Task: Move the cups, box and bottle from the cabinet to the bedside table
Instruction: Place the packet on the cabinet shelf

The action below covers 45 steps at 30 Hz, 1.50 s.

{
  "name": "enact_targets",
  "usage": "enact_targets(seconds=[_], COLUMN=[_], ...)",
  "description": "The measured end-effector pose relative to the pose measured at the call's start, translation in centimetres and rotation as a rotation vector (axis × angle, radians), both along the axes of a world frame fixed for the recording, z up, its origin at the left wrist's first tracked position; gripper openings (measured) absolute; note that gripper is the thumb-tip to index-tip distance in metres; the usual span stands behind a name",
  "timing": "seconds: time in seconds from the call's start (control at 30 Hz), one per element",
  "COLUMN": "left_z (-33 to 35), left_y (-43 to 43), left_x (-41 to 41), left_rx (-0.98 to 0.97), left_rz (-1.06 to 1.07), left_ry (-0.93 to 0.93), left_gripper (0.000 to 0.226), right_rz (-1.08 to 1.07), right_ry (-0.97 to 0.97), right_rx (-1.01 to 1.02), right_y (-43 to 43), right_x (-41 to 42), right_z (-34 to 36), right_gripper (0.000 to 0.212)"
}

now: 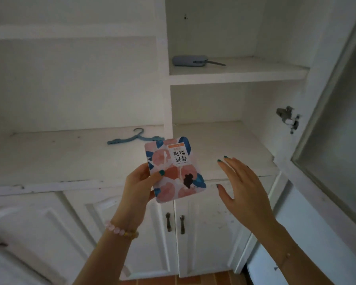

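Left hand (139,185) pinches the box's (174,169) lower-left edge; box juts up-right

Your left hand (139,185) hides its fingers behind the flat pink flowered box (174,171). The flat grey thing (189,60) up high is too blurry to name.

Illumination dim and even; source possibly behind the camera. Soft shadow fills the cabinet (234,77) recesses. Slight overall blur. Wide-angle distortion bends the door (314,103) at right.
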<state>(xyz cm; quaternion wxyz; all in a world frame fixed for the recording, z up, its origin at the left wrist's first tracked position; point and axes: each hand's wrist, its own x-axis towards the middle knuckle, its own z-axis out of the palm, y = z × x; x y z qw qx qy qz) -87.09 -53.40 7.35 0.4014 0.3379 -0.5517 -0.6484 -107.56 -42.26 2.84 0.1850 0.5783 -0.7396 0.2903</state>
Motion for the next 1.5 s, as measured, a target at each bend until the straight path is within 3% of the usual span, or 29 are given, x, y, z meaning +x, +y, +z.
enact_targets(seconds=[0.3,0.67,1.1,1.5], left_z=[-1.5,-2.9,-3.0,-3.7], left_y=[-0.7,-4.1,-19.2,-33.6], left_x=[7.2,17.4,29.1,27.3], left_rx=[0.018,0.029,0.028,0.060], left_rz=[0.238,0.369,0.263,0.244], left_ry=[-0.016,0.039,-0.139,-0.229], left_gripper=[0.023,0.023,0.022,0.017], right_rz=[0.140,0.290,0.178,0.064], right_ry=[-0.046,-0.025,-0.062,-0.052], right_rx=[-0.015,0.043,0.084,0.143], right_y=[-2.7,-8.9,-21.7,-29.6], right_x=[3.5,11.3,24.9,28.7], right_z=[0.3,0.7,-0.4,-1.8], right_gripper=[0.059,0.057,0.059,0.060])
